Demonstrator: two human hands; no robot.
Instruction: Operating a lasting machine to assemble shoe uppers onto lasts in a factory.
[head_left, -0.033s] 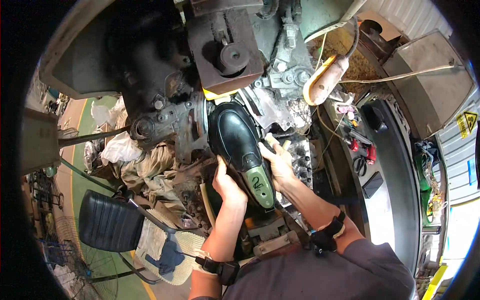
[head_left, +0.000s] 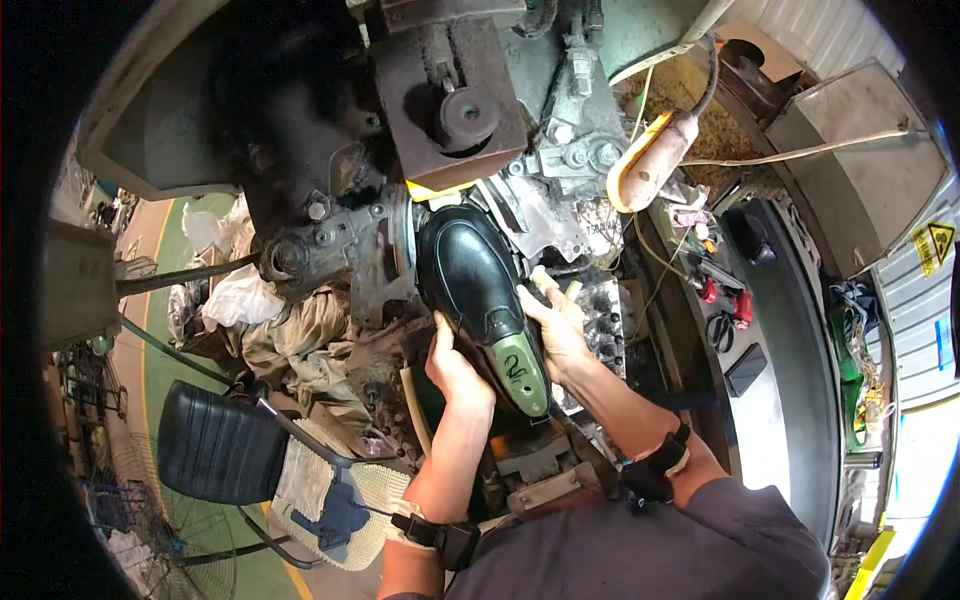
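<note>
A black leather shoe upper point(head_left: 468, 262) is stretched over a green shoe last point(head_left: 519, 376), its toe pointing away from me into a large dark machine point(head_left: 450, 110). My left hand point(head_left: 459, 372) is closed along the left side of the shoe, with part of its fingers hidden beneath. On the other side my right hand point(head_left: 556, 332) grips the shoe near the middle, its thumb against the edge of the upper. Pale coverings show on some of its fingertips. Metal jaws point(head_left: 505, 205) of the machine lie close around the toe.
At the left stands a black chair point(head_left: 222, 440) beside heaped cloth point(head_left: 300, 345). A lamp point(head_left: 650, 165) hangs at upper right on a cable. On the right-hand bench point(head_left: 765, 420) lie a dark phone point(head_left: 745, 369), black scissors point(head_left: 720, 330) and a red tool point(head_left: 741, 309).
</note>
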